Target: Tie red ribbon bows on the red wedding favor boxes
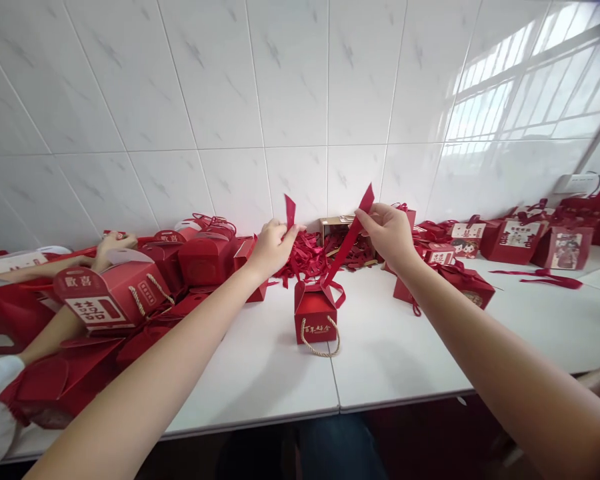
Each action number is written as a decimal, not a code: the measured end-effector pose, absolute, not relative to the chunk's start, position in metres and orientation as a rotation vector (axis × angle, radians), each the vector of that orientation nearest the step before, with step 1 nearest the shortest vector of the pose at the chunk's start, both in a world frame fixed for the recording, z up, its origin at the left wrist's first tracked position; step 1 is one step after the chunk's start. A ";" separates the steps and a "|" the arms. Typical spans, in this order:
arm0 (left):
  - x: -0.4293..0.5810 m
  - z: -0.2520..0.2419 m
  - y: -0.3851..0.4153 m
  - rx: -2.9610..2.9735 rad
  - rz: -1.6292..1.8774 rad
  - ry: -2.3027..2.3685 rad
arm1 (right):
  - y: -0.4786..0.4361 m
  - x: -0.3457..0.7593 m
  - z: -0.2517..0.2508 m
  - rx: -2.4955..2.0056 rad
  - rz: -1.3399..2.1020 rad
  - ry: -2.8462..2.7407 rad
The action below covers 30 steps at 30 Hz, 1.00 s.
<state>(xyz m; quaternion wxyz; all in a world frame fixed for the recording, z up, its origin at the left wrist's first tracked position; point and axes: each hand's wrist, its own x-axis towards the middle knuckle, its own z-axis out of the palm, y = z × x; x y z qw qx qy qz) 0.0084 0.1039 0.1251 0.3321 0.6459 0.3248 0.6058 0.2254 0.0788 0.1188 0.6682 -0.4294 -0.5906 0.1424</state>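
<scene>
White table point(380, 353) | box point(316, 317) centre-stage | left hand point(275, 248) at its eleven o'clock, fingertips pinching ribbon point(291, 212) | right hand point(389, 230) at one o'clock, pinching a straight strip point(347, 241)!

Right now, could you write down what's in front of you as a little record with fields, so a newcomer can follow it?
Centre: small red gift box with rope handle, standing on the white table
Left hand: pinching an upright red ribbon end
Right hand: pinching a red ribbon strip that slants down to the box's top
Behind: heap of red ribbons
Left side: piled red gift boxes, another person's hand
Right side: printed red gift boxes, loose ribbon
Backdrop: tiled wall
</scene>
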 end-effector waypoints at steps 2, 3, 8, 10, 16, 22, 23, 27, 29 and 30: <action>0.005 0.124 0.102 1.737 1.644 0.900 | 0.079 0.226 0.121 -0.993 0.273 -1.340; 0.003 0.123 0.101 1.751 1.659 0.920 | 0.079 0.226 0.121 -0.994 0.266 -1.331; -0.002 0.120 0.103 1.711 1.731 0.993 | 0.082 0.225 0.122 -0.938 0.409 -1.250; -0.002 0.121 0.103 1.683 1.732 1.006 | 0.082 0.224 0.123 -0.925 0.433 -1.237; 0.000 0.134 0.094 1.669 1.667 1.006 | 0.068 0.225 0.140 -0.907 0.461 -1.240; -0.003 0.130 0.084 1.568 1.702 0.928 | 0.047 0.230 0.149 -0.925 0.474 -1.248; -0.004 0.128 0.082 1.554 1.696 0.921 | 0.043 0.232 0.148 -0.938 0.487 -1.261; -0.006 0.124 0.079 1.516 1.672 0.944 | 0.034 0.238 0.142 -1.018 0.477 -1.330; -0.007 0.126 0.080 1.486 1.682 0.955 | 0.033 0.239 0.139 -1.029 0.447 -1.349; -0.007 0.128 0.081 1.480 1.688 0.958 | 0.033 0.239 0.138 -1.032 0.442 -1.349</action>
